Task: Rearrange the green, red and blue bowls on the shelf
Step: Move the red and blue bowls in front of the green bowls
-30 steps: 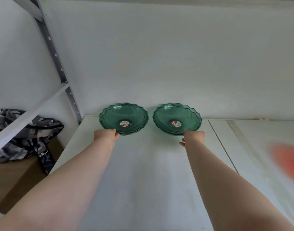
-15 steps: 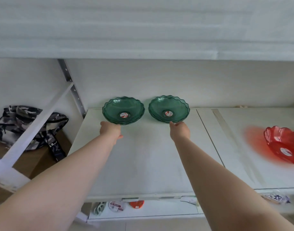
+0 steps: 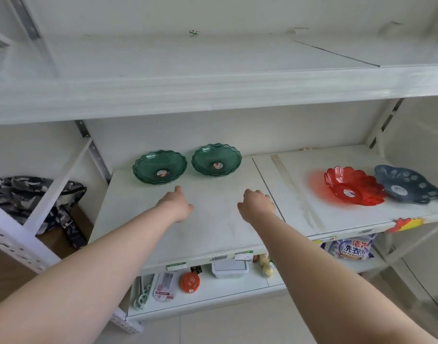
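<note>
shelving: white metal shelf unit against a pale wall, with a bare board above and a cluttered one below
middle shelf [image 3: 213, 232]: white boards, scuffed, with a seam running front to back right of centre
left green bowl [image 3: 160, 167]: scalloped rim, see-through, sticker in the bottom — stands at the back left of the middle shelf
right green bowl [image 3: 216, 159]: same kind, just beside the left one at the back, rims close; whether they touch i cannot tell
red bowl [image 3: 353, 185]: see-through, petal rim, on the right part of the shelf, casting a red glow on the board to its left
blue bowl [image 3: 407, 183]: dark with white flower prints, at the far right; its rim meets or overlaps the red bowl's edge
left hand [image 3: 176, 203]: empty, fingers loosely curled with one pointing toward the left green bowl, low over the shelf, clear of the bowl
right hand [image 3: 257, 202]: empty, fingers loosely bent, low over the shelf in front of the right green bowl, apart from it
lower shelf: orange round thing [image 3: 190, 282], white lidded box [image 3: 229, 269], blue-and-white bag [image 3: 354, 247] — small items, details hard to read
far left: camouflage bag [image 3: 32, 197] on a brown box behind the frame
</note>
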